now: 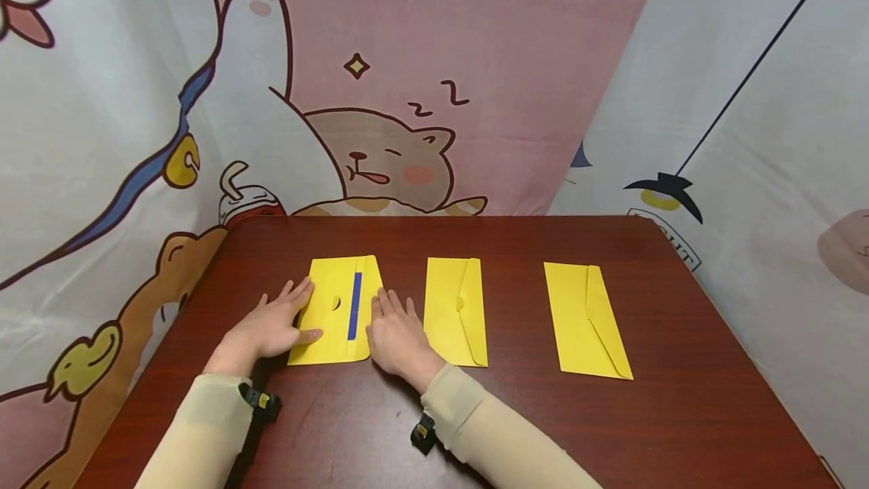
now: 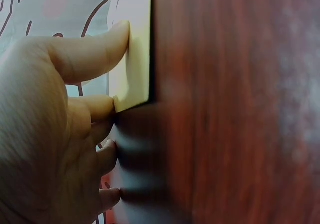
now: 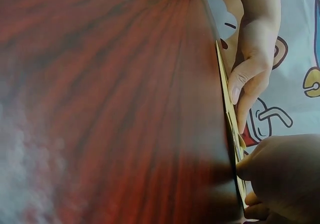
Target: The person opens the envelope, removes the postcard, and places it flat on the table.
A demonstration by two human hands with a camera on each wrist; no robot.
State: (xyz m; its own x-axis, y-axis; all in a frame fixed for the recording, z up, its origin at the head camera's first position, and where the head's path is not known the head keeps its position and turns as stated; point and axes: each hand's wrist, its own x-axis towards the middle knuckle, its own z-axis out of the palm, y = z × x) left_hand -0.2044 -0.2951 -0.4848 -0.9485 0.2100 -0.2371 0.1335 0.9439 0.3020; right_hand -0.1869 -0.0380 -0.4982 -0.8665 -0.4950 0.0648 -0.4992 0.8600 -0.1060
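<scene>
A yellow envelope (image 1: 327,279) lies on the table with its flap side folded out to the right. Along that side shows a narrow blue strip (image 1: 354,306), and a small notch sits left of it. My left hand (image 1: 271,325) rests at the envelope's left edge, fingers spread and thumb lying on the paper. In the left wrist view the thumb presses on the envelope (image 2: 137,58) near its corner. My right hand (image 1: 399,338) touches the flap edge with extended fingers; the right wrist view shows its fingertips right at the thin edge of the envelope (image 3: 231,119).
Another yellow envelope (image 1: 444,308), its flap folded over, lies just right of my right hand. Farther right is a third envelope (image 1: 577,323), also folded over and slightly slanted. The brown wooden table (image 1: 692,413) ends at a printed cloth (image 1: 529,81) behind it.
</scene>
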